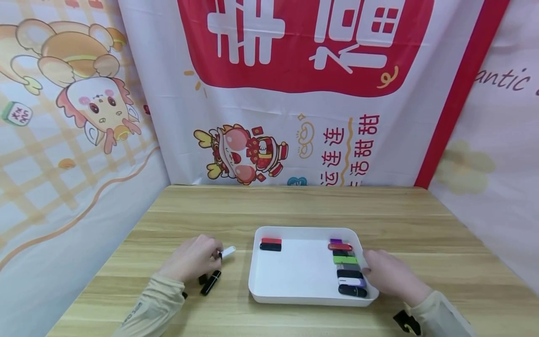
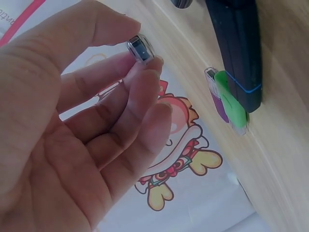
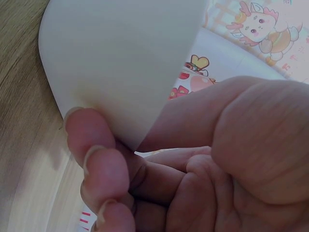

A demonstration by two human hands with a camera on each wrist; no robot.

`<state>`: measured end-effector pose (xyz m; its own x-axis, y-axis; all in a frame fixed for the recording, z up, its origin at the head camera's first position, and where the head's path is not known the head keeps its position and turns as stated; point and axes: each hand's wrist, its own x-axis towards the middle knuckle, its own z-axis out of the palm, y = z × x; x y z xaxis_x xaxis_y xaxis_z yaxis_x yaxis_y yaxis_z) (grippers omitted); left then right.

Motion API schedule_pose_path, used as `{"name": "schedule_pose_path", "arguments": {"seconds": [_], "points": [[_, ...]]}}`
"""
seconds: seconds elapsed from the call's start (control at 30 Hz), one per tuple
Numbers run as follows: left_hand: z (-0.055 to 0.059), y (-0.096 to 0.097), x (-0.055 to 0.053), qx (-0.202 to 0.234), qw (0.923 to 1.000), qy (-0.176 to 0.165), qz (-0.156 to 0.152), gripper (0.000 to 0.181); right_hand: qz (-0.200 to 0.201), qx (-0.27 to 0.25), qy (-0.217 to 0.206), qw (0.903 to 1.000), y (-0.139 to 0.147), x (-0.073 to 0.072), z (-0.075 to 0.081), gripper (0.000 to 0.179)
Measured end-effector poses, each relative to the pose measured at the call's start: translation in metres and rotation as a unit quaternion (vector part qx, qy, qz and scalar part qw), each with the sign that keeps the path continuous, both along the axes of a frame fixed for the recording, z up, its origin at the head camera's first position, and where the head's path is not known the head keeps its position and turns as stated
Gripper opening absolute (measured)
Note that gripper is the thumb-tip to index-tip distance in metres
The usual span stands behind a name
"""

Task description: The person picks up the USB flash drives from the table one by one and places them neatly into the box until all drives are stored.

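Head view: left hand (image 1: 197,257) tilted down, fingers pinching a white stick (image 1: 229,252); right hand (image 1: 385,275) gripping the tray (image 1: 311,300).

Tray (image 1: 299,274) on table (image 1: 294,204), in it flash drives (image 1: 348,274) along right side, pair (image 1: 271,246) in back-left corner, others (image 1: 211,282) outside left, backdrop (image 1: 311,107) behind

Head view: left hand (image 1: 195,256) hides one end of the white stick (image 1: 229,252) and part of a black piece (image 1: 203,279); right hand (image 1: 386,275) covers part of the right wall of the tray (image 1: 311,300). Both sleeves cut by bottom edge, left sleeve (image 1: 153,302) print too small to read. Left wrist: blue-lined black stick (image 2: 239,53) cut by top edge. Right wrist: thumb end behind tray, tray's inside out of sight
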<state>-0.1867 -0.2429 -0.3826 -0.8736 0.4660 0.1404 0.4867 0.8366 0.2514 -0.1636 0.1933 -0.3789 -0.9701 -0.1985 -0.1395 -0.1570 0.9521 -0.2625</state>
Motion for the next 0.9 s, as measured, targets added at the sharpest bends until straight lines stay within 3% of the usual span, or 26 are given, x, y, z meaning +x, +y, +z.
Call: {"name": "schedule_pose_path", "arguments": {"seconds": [0.13, 0.27, 0.6, 0.9], "points": [[0.001, 0.002, 0.001, 0.000, 0.9998, 0.014, -0.011, 0.006, -0.003, -0.002, -0.008, 1.0000, 0.000, 0.000, 0.000, 0.034], [0.002, 0.005, 0.001, -0.003, 0.9985, 0.048, -0.025, 0.008, -0.006, -0.003, -0.009, 0.9999, 0.000, 0.000, 0.000, 0.033], [0.002, 0.016, 0.003, -0.022, 0.9908, 0.115, -0.068, 0.015, -0.002, -0.006, -0.004, 1.0000, 0.000, 0.000, -0.002, 0.032], [0.003, 0.021, 0.006, -0.011, 0.9831, 0.160, -0.088, 0.013, -0.006, -0.014, -0.007, 0.9999, 0.000, 0.000, -0.002, 0.030]]}}
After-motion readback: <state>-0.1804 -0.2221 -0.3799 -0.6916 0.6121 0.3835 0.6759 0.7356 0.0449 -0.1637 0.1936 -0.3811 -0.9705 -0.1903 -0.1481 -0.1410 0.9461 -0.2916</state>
